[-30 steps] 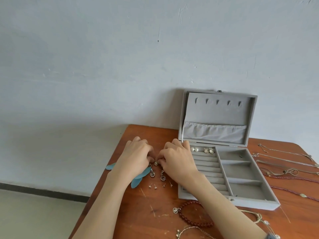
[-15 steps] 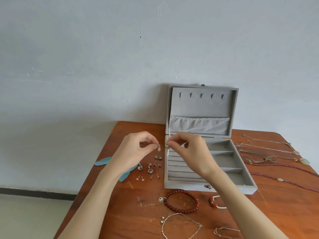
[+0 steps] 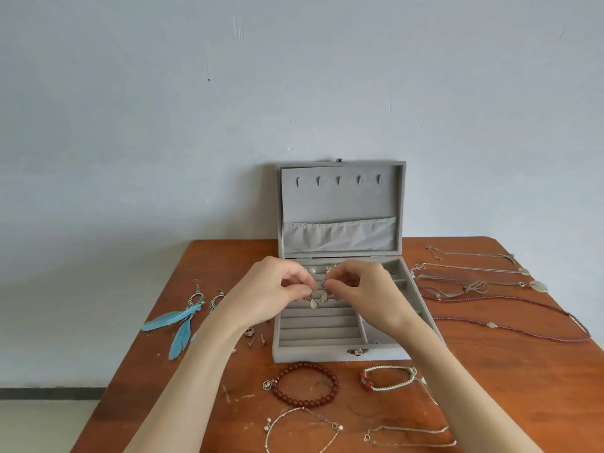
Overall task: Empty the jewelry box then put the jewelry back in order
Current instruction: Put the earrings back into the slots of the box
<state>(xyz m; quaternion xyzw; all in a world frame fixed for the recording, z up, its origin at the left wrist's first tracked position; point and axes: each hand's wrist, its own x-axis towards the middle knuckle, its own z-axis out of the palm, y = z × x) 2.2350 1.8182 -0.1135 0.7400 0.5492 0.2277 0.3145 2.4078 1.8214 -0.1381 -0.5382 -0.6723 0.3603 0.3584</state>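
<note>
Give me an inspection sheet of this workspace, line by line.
Surface: wooden table, scuffed near the front.
Job's things: grey jewelry box open, lid upright; pale drop earrings held over its ring rolls; small pearl pieces in the back row.
Clutter: blue feather earrings and small studs left of the box; red bead bracelet, woven bracelet and thin chains in front; necklaces laid out to the right.
Hands: left hand and right hand each pinch an earring.
Cables: nothing seen.
Surroundings: plain pale wall; floor with dark skirting strip at lower left.
</note>
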